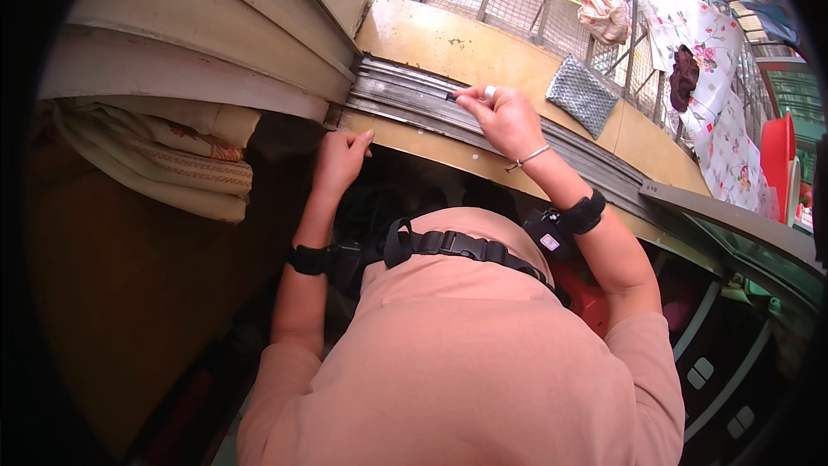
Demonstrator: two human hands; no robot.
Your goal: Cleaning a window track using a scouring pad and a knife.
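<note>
A metal sliding-window track (405, 91) with several grooves runs along the sill. Over it, my right hand (507, 125) pinches a small, thin dark piece (451, 96) between thumb and fingers. Its tip is down at the grooves; most of it is hidden by the fingers, so its kind cannot be made out. My left hand (343, 158) is at the sill's near edge, to the left of the right hand. Its fingers are curled in with the thumb against them, and whatever may be inside is hidden.
A grey quilted pad (581, 97) lies on the yellowish outer ledge (466, 43). Beyond stand window bars with a crumpled cloth (605, 10) and a floral cloth (724, 69). A folded curtain (190, 164) hangs at left; a window sash (733, 229) and red basin (778, 164) are at right.
</note>
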